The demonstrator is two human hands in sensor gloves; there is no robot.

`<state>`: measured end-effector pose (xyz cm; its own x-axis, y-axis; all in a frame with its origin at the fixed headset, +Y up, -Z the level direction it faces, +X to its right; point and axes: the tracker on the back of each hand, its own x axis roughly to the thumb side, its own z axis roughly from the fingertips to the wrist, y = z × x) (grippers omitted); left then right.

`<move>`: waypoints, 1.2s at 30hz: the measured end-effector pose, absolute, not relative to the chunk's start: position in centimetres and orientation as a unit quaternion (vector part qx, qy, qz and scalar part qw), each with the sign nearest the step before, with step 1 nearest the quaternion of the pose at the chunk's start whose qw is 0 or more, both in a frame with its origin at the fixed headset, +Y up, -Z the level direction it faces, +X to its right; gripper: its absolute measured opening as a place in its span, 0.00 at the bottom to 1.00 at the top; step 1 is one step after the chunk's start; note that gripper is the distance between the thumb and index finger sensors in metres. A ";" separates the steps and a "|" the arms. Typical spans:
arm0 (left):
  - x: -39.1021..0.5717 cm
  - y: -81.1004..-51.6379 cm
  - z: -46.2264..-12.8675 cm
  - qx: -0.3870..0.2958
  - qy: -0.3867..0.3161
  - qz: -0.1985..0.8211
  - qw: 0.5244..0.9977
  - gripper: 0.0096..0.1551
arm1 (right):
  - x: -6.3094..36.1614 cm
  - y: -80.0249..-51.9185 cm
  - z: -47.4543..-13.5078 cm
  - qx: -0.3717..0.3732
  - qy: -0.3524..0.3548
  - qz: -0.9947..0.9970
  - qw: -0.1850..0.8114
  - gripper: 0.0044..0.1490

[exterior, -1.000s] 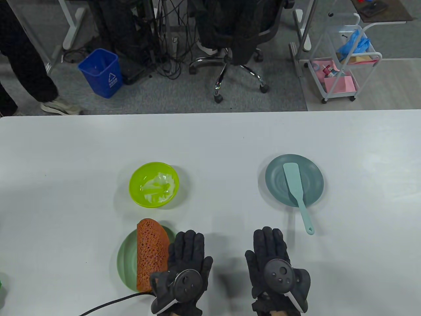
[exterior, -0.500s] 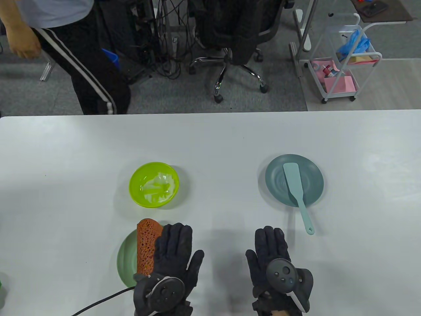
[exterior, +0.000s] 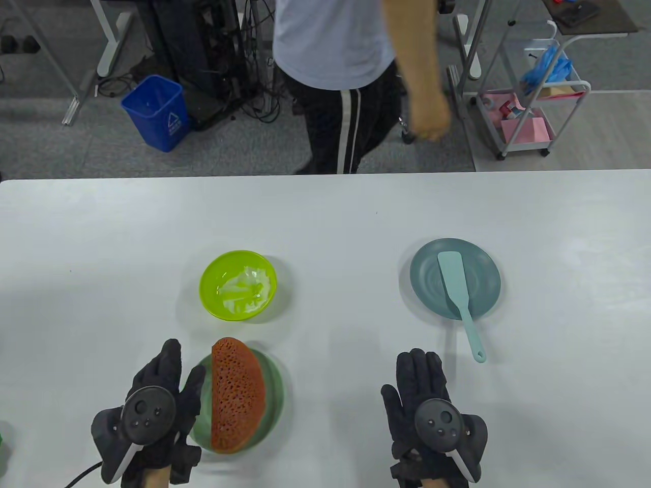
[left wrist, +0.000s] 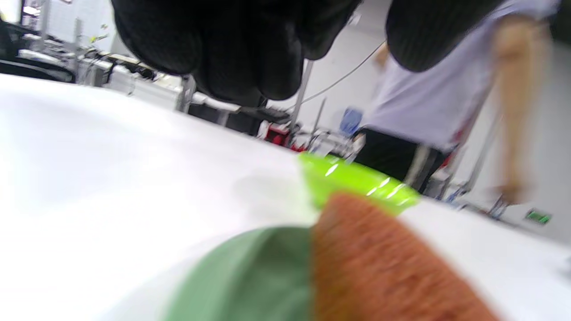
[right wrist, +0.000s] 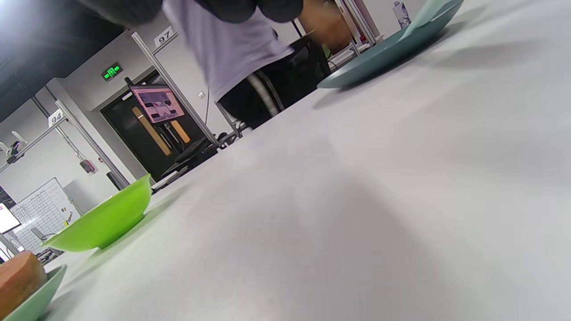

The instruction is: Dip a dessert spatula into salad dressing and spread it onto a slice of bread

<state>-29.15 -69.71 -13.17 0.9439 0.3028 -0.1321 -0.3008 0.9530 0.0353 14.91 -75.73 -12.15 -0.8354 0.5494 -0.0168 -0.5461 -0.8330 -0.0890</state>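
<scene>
A brown, porous bread slice (exterior: 236, 396) lies on a green plate (exterior: 272, 391) at the front left. A lime bowl (exterior: 208, 300) behind it holds white dressing (exterior: 244, 290). A pale teal spatula (exterior: 457, 295) lies on a blue-grey plate (exterior: 427, 284) at the right, its handle over the near rim. My left hand (exterior: 168, 381) is open at the green plate's left edge, with the thumb over the rim. My right hand (exterior: 422, 386) lies flat and open on the table, near the spatula's handle end. The left wrist view shows the bread (left wrist: 383, 263) and the bowl (left wrist: 352, 183) close ahead.
A person (exterior: 346, 76) walks past behind the table's far edge. A blue bin (exterior: 157, 112) and a white cart (exterior: 529, 101) stand on the floor beyond. A black cable (exterior: 81, 475) trails from my left glove at the front edge.
My left hand moved from the right of the bread, across it, to the plate's left edge. The green plate shifted slightly right. A person walked in from the left. The right hand stayed.
</scene>
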 end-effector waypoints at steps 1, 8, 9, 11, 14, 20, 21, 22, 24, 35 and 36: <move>-29.5 -70.2 -13.3 -0.006 0.075 0.148 0.986 0.43 | 14.9 -75.7 -12.2 -0.021 -0.040 0.957 0.287 0.42; -31.1 -74.9 -14.0 -0.125 0.117 0.135 0.976 0.42 | 14.9 -75.7 -12.2 -0.022 -0.037 0.957 0.288 0.43; -31.2 -75.2 -14.0 -0.129 0.117 0.133 0.976 0.41 | 14.9 -75.7 -12.2 -0.022 -0.037 0.956 0.288 0.43; -31.2 -75.8 -14.0 -0.127 0.120 0.130 0.976 0.38 | 15.0 -75.7 -12.2 -0.023 -0.037 0.956 0.290 0.42; -31.0 -76.1 -14.1 -0.119 0.111 0.132 0.978 0.32 | 15.0 -75.7 -12.2 -0.024 -0.037 0.956 0.292 0.43; -30.2 -76.0 -14.0 -0.094 0.113 0.108 0.983 0.25 | 15.1 -75.7 -12.2 -0.025 -0.037 0.955 0.292 0.41; -30.0 -76.0 -14.1 -0.096 0.108 0.109 0.984 0.24 | 15.1 -75.7 -12.3 -0.026 -0.037 0.955 0.292 0.41; -29.7 -75.9 -14.1 -0.094 0.106 0.115 0.983 0.23 | 15.1 -75.7 -12.3 -0.027 -0.038 0.955 0.292 0.41; -29.0 -75.9 -14.2 -0.094 0.094 0.117 0.984 0.22 | 15.1 -75.7 -12.3 -0.029 -0.037 0.955 0.293 0.41; -21.0 -76.1 -15.3 -0.097 0.030 0.138 0.985 0.21 | 15.3 -75.7 -12.4 -0.034 -0.033 0.953 0.299 0.41; -20.0 -76.2 -15.4 -0.097 0.024 0.140 0.985 0.21 | 15.3 -75.7 -12.4 -0.035 -0.033 0.953 0.299 0.41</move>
<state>-19.99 -76.16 -15.38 0.9596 0.2713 -0.0743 -0.2806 0.9418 -0.1851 15.32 -75.70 -12.39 -0.8193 0.5715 -0.0464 -0.5670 -0.8195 -0.0829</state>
